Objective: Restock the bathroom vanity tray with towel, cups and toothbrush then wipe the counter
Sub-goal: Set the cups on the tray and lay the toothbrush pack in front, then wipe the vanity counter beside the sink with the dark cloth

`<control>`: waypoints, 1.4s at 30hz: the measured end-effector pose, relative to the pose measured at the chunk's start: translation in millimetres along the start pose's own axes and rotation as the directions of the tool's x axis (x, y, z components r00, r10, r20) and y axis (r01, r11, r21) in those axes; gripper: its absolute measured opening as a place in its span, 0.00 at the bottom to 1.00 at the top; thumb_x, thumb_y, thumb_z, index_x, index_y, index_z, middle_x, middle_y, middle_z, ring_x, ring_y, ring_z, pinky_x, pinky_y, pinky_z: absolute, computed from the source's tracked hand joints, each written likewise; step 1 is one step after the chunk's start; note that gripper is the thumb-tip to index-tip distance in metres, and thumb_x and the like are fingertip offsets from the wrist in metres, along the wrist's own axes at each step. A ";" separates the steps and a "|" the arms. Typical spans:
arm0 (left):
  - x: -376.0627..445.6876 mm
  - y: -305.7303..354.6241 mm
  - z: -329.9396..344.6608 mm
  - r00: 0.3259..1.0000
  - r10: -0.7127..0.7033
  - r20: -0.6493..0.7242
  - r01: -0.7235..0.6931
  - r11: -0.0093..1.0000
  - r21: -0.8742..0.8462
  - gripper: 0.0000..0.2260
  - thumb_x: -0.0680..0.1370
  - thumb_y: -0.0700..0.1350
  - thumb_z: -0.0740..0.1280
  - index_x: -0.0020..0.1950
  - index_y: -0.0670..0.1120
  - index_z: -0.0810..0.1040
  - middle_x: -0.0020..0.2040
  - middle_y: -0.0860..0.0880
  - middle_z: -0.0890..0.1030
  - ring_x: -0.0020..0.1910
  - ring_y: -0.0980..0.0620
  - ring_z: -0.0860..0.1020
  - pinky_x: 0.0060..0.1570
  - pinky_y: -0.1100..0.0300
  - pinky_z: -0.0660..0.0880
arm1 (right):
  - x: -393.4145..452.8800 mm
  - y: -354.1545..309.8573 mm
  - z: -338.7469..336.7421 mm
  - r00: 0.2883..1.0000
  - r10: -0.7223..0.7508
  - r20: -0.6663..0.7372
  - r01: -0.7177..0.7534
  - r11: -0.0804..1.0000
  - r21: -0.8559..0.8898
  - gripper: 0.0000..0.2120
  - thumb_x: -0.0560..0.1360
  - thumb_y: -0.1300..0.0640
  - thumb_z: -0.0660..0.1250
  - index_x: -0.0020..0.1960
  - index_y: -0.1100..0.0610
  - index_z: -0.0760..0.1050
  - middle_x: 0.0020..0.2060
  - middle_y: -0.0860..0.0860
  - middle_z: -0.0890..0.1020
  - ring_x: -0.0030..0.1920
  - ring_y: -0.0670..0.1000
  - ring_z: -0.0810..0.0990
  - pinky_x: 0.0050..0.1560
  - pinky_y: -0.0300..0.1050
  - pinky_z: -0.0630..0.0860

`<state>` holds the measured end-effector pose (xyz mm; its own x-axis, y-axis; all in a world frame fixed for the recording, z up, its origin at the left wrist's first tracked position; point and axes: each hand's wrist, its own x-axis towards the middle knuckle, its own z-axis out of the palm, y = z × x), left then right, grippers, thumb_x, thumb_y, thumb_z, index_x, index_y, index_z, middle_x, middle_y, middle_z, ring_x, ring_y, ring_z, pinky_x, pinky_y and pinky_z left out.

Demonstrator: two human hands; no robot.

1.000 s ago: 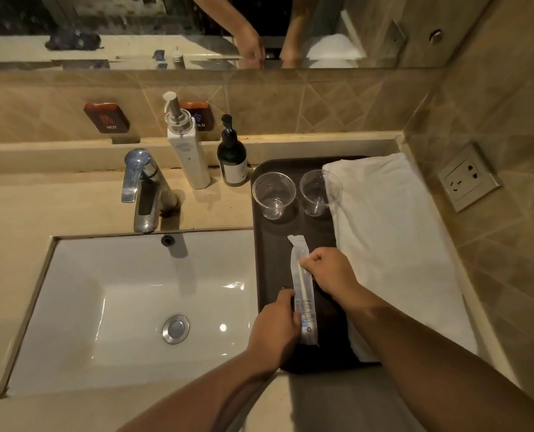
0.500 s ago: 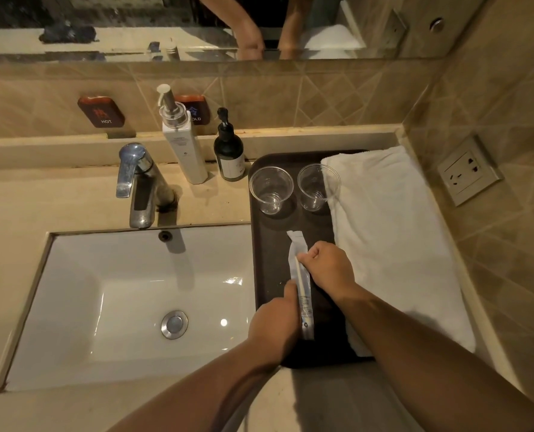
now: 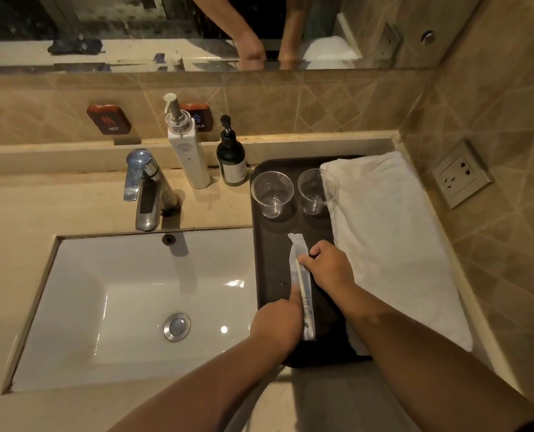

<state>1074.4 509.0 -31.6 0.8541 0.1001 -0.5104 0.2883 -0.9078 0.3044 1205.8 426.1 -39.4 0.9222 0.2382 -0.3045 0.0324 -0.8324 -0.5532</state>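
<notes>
A dark tray (image 3: 270, 244) sits on the counter right of the sink. A folded white towel (image 3: 387, 238) covers its right side. Two clear plastic cups (image 3: 271, 193) (image 3: 315, 190) stand upright at its far end. A wrapped toothbrush (image 3: 301, 285) lies lengthwise on the tray's middle. My right hand (image 3: 328, 266) pinches the wrapper near its far end. My left hand (image 3: 278, 325) holds its near part with the thumb against the wrapper.
A white sink (image 3: 134, 307) with a chrome faucet (image 3: 144, 188) lies to the left. A white pump bottle (image 3: 186, 148) and a dark pump bottle (image 3: 231, 157) stand behind the tray's left corner. A wall socket (image 3: 459, 176) is on the right wall.
Both hands stay on the wrapped toothbrush; it has shifted only slightly on the tray. The camera has tilted a little.
</notes>
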 end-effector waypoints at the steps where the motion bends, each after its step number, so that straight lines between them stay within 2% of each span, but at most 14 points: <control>1: -0.2 -1.2 -0.6 1.000 0.011 -0.010 -0.011 1.000 -0.009 0.36 0.78 0.41 0.65 0.79 0.47 0.47 0.42 0.46 0.78 0.36 0.46 0.78 0.35 0.52 0.76 | 0.2 -0.1 -0.8 1.000 -0.002 -0.001 0.003 1.000 0.018 0.11 0.74 0.47 0.71 0.41 0.52 0.71 0.34 0.48 0.77 0.34 0.45 0.75 0.31 0.36 0.64; 3: -2.0 -4.5 -1.9 0.998 0.033 -0.054 -0.035 0.999 -0.023 0.31 0.79 0.45 0.64 0.78 0.48 0.52 0.38 0.50 0.74 0.32 0.49 0.74 0.33 0.54 0.75 | -0.3 0.6 -3.7 1.000 -0.013 -0.006 0.014 0.999 0.051 0.11 0.73 0.48 0.72 0.42 0.52 0.72 0.34 0.47 0.77 0.34 0.46 0.75 0.32 0.36 0.65; 5: -5.1 -10.1 -4.0 0.990 0.048 -0.132 -0.050 0.999 -0.014 0.24 0.80 0.50 0.63 0.74 0.49 0.60 0.41 0.49 0.78 0.34 0.48 0.78 0.35 0.53 0.78 | -3.4 1.3 -8.6 0.999 -0.036 -0.011 0.036 0.998 0.045 0.10 0.73 0.47 0.71 0.44 0.51 0.73 0.34 0.47 0.77 0.35 0.46 0.76 0.33 0.39 0.69; 8: -10.0 -23.2 -15.6 0.969 0.047 -0.241 -0.051 0.999 -0.009 0.14 0.82 0.54 0.58 0.65 0.50 0.70 0.46 0.49 0.82 0.39 0.48 0.80 0.39 0.55 0.80 | -11.0 -1.5 -17.2 0.996 -0.086 -0.012 0.086 0.995 -0.051 0.09 0.73 0.47 0.69 0.44 0.50 0.73 0.35 0.47 0.78 0.36 0.49 0.77 0.37 0.45 0.74; 11: -9.0 -41.3 -39.9 0.950 0.055 -0.309 -0.044 0.998 0.041 0.11 0.82 0.53 0.58 0.58 0.50 0.74 0.44 0.50 0.81 0.38 0.49 0.79 0.36 0.56 0.77 | -19.0 -12.9 -24.2 0.983 -0.185 0.014 0.184 0.964 -0.193 0.06 0.74 0.49 0.67 0.45 0.52 0.73 0.40 0.49 0.77 0.40 0.52 0.76 0.38 0.46 0.72; 14: -8.1 -60.2 -69.7 0.929 0.077 -0.362 -0.044 0.994 0.099 0.11 0.81 0.53 0.61 0.59 0.50 0.76 0.50 0.49 0.81 0.44 0.47 0.80 0.40 0.54 0.78 | -29.3 -30.7 -27.1 0.959 -0.276 0.061 0.282 0.911 -0.302 0.13 0.75 0.49 0.66 0.57 0.53 0.75 0.53 0.53 0.77 0.49 0.53 0.76 0.47 0.47 0.74; 16: -9.2 -71.1 -84.9 0.919 0.100 -0.380 -0.032 0.983 0.181 0.14 0.80 0.54 0.63 0.63 0.50 0.75 0.55 0.47 0.80 0.49 0.46 0.78 0.48 0.52 0.78 | -37.4 -42.9 -28.8 0.946 -0.312 0.081 0.319 0.868 -0.380 0.22 0.74 0.44 0.67 0.65 0.51 0.72 0.60 0.53 0.75 0.57 0.55 0.75 0.53 0.49 0.74; 19: -15.9 -84.1 -96.4 0.904 0.125 -0.410 0.006 0.953 0.303 0.17 0.78 0.56 0.66 0.63 0.50 0.74 0.59 0.46 0.78 0.55 0.45 0.76 0.53 0.50 0.75 | -48.1 -57.9 -30.7 0.927 -0.351 0.134 0.373 0.822 -0.431 0.29 0.73 0.40 0.67 0.70 0.48 0.67 0.67 0.52 0.72 0.64 0.55 0.72 0.60 0.52 0.71; 23: -35.7 -92.8 -98.8 0.883 0.083 -0.463 0.077 0.945 0.316 0.20 0.77 0.57 0.67 0.65 0.49 0.74 0.63 0.46 0.77 0.59 0.45 0.75 0.56 0.49 0.73 | -61.9 -72.2 -29.3 0.903 -0.403 0.152 0.424 0.774 -0.471 0.30 0.72 0.39 0.66 0.71 0.47 0.64 0.68 0.52 0.71 0.65 0.56 0.72 0.61 0.54 0.70; 26: -56.3 -94.7 -91.6 0.887 0.065 -0.457 0.103 0.938 0.332 0.20 0.77 0.57 0.66 0.65 0.49 0.73 0.62 0.46 0.77 0.57 0.45 0.76 0.56 0.49 0.74 | -75.6 -79.0 -22.0 0.891 -0.426 0.160 0.445 0.742 -0.501 0.31 0.73 0.39 0.67 0.71 0.47 0.64 0.68 0.52 0.72 0.65 0.56 0.72 0.62 0.55 0.70; 32: -103.6 -93.3 -72.6 0.871 0.010 -0.491 0.153 0.945 0.290 0.19 0.78 0.56 0.65 0.64 0.47 0.72 0.58 0.46 0.77 0.54 0.45 0.76 0.51 0.50 0.73 | -110.7 -74.0 -5.8 0.872 -0.460 0.165 0.478 0.729 -0.490 0.30 0.73 0.39 0.66 0.70 0.50 0.65 0.67 0.53 0.73 0.65 0.57 0.73 0.62 0.56 0.71; 37: -146.5 -86.6 -53.1 0.874 -0.058 -0.483 0.210 0.941 0.266 0.19 0.78 0.57 0.63 0.63 0.46 0.71 0.57 0.45 0.76 0.53 0.44 0.75 0.44 0.52 0.66 | -148.7 -69.5 2.3 0.857 -0.471 0.206 0.507 0.706 -0.494 0.29 0.72 0.37 0.65 0.69 0.50 0.67 0.65 0.52 0.74 0.61 0.56 0.75 0.59 0.56 0.73; 42: -178.1 -94.0 -42.2 0.861 -0.116 -0.495 0.263 0.935 0.238 0.17 0.78 0.57 0.62 0.60 0.46 0.72 0.54 0.46 0.76 0.51 0.45 0.75 0.43 0.53 0.66 | -173.0 -77.1 6.4 0.832 -0.506 0.229 0.548 0.680 -0.488 0.28 0.73 0.38 0.65 0.69 0.50 0.66 0.66 0.53 0.73 0.62 0.58 0.74 0.59 0.57 0.73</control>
<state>913.4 593.7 64.7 0.9161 0.3936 -0.0765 0.3915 -0.9193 -0.0409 1041.4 452.3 51.0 0.6624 0.7338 -0.1512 0.7150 -0.6794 -0.1647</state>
